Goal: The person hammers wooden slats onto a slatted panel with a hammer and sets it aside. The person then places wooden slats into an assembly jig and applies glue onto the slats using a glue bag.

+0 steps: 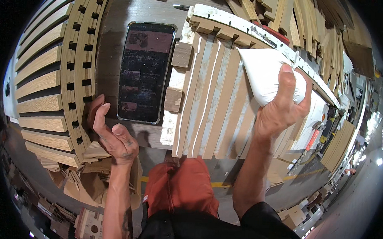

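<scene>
My right hand [283, 95] is closed round a white piping bag [265, 71], whose pointed tip rests over the upper end of a wooden strip. Several brown strips [205, 99] lie side by side in a white-edged jig [262, 31], with bluish-grey gaps between them. Thin white lines of glue [207, 99] run along the strips nearest the left side. Two small wooden blocks [182, 54] sit on the jig's left edge. My left hand [115, 138] hangs with fingers loosely apart below a phone [145, 71], beside slatted wooden pieces, and holds nothing.
Stacked slatted wooden assemblies [45, 89] rise at the left. Many loose wood strips [296, 26] are piled behind the jig. An orange-handled tool [312, 139] lies at the right. A cardboard box [98, 183] with offcuts stands below the table's left side.
</scene>
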Demonstrator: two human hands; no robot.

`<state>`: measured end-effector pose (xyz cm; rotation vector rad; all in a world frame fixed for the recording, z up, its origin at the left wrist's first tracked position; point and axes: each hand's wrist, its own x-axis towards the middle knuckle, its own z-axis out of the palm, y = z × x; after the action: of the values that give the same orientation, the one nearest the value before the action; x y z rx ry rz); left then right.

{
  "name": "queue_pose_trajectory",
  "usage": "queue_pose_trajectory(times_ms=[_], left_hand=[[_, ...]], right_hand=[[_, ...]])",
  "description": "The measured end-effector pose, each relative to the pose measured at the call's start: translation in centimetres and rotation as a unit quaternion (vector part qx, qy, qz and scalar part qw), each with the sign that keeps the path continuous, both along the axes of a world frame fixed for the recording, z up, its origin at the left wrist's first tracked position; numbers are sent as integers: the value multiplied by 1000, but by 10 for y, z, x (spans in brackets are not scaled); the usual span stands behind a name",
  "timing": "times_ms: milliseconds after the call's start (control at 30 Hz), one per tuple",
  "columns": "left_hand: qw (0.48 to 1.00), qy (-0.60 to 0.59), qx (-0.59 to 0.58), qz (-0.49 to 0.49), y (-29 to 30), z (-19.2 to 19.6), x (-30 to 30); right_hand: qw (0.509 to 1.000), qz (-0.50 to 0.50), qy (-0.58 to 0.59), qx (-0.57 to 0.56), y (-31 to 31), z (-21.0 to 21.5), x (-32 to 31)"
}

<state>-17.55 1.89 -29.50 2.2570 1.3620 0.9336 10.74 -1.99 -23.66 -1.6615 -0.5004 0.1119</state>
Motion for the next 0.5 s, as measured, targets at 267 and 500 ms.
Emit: queue_pose_trajectory(times_ms=[267,500], left_hand=[[999,26,-14,18,-4,1,-2],[999,25,-8,19,-4,-2,-4]], right_hand=[[1000,18,-4,-11,-12,1,-4],[1000,13,15,6,-24,6,-15]])
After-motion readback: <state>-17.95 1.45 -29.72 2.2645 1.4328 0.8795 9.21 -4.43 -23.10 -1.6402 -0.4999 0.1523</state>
